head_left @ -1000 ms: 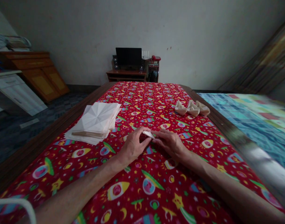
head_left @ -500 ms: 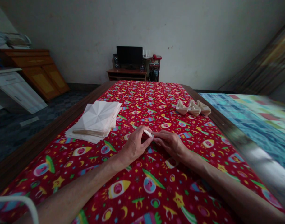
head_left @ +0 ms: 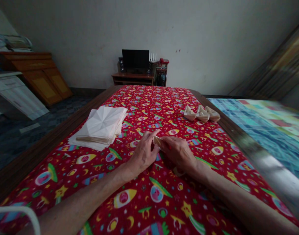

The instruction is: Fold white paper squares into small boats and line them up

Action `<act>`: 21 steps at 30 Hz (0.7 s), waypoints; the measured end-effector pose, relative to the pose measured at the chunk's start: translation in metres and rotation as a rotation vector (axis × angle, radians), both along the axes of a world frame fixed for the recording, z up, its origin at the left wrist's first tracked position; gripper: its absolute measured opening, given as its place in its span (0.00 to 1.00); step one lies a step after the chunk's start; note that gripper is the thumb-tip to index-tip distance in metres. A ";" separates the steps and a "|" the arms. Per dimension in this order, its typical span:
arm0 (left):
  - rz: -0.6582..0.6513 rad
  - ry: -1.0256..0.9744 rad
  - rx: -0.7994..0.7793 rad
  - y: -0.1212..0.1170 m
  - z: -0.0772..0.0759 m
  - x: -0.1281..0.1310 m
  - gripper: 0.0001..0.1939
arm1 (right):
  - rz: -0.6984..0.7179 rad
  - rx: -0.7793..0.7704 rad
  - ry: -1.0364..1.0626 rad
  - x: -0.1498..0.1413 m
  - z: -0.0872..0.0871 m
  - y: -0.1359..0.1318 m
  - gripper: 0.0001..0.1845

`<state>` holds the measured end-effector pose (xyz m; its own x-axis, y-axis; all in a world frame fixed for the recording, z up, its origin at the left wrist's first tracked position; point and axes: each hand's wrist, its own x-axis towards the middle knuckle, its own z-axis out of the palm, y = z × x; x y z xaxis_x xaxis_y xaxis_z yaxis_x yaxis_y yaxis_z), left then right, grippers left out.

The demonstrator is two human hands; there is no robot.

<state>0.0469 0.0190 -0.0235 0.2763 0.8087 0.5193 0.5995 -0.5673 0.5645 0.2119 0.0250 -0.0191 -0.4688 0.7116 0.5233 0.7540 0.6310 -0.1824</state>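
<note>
Between my two hands, low over the red patterned cloth, is a small piece of folded paper, pale and mostly covered by fingers. My left hand pinches its left side between thumb and fingers. From the right, my right hand closes on the other side, its fingertips partly hidden. Off to the left lies a stack of creased white paper sheets, the top one marked with star-like creases. Three folded paper shapes with pointed tips stand in a row at the right.
The red cloth covers a long table with a dark wooden edge. A white curved tube crosses the lower left corner. Beyond the table stand a monitor and a red telephone. A bed is at the right.
My right hand has turned more over the folded paper, its back now facing up. The paper's visible face has shifted, and my left fingers have spread slightly around it.
</note>
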 end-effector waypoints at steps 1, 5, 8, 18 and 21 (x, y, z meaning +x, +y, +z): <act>0.018 0.004 -0.005 -0.001 0.000 0.001 0.24 | -0.013 0.004 0.030 -0.001 0.002 -0.001 0.14; 0.048 -0.002 -0.024 -0.003 0.001 0.003 0.29 | -0.011 -0.039 0.162 -0.004 0.011 -0.007 0.12; 0.056 -0.021 -0.046 0.001 0.002 -0.001 0.28 | -0.062 -0.173 0.271 -0.003 0.014 -0.009 0.10; -0.038 0.065 0.007 0.010 -0.004 -0.018 0.10 | -0.118 -0.020 -0.063 0.006 -0.004 -0.007 0.09; -0.091 0.171 0.051 0.006 -0.002 -0.023 0.09 | -0.045 0.029 -0.218 0.008 0.002 -0.010 0.10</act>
